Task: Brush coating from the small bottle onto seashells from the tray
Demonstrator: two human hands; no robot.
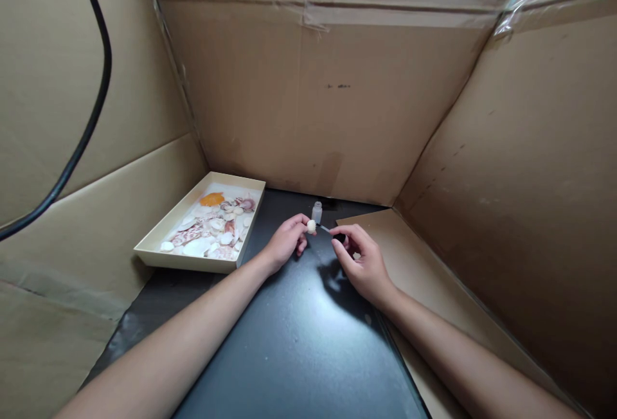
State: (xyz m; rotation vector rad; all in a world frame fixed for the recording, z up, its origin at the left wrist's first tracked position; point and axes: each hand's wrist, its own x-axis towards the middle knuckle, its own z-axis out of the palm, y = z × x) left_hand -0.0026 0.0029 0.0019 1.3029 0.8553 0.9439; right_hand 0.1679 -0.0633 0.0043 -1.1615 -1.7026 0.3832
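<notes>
My left hand (288,240) is closed, pinching a small white ridged seashell (311,227) between its fingertips. In my right hand (361,258) is a brush with a black cap (340,238) for a handle, held by thumb and fingers. Its thin pale stem (324,229) points left, with the tip at or very near the shell; whether they touch I cannot tell. Just behind the shell, a small translucent bottle (317,212) stands upright without a cap. A small pale piece (357,256) shows beside my right fingers, partly covered by them.
A cream tray (187,265) of assorted seashells, one orange, stands at the left on the dark table (289,342). Cardboard walls (299,104) enclose the back and sides. A flat cardboard sheet (414,258) lies at the right. A black cable (103,65) hangs upper left.
</notes>
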